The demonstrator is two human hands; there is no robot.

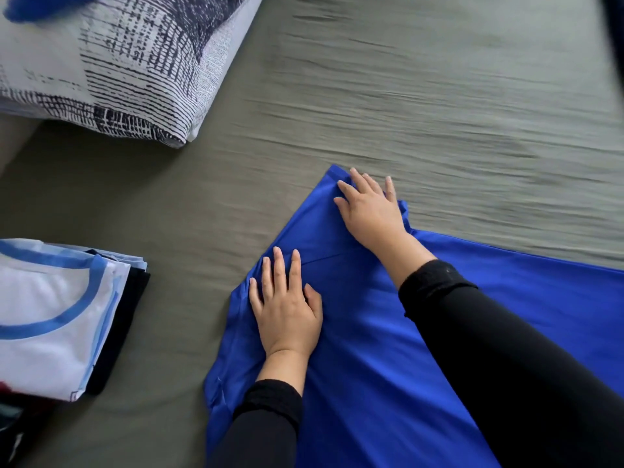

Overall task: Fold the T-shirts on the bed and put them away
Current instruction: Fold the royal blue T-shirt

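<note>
So one blue T-shirt [371, 332] is spread flat on the grey-green bed sheet [439, 113], near the front edge, and it's being smoothed out, by the look of it. The left hand [287, 309] is laid flat on the cloth with fingers straight, nothing gripped. Same for the right hand [371, 211], pressed flat on a turned-in part at the far end. Probably a sleeve fold is being set, so next a side would need to be lifted and brought over. One stack of folded shirts [60, 315] is parked at the left; the layers can't be counted properly. One patterned pillow [128, 62] is seen up top.
</note>
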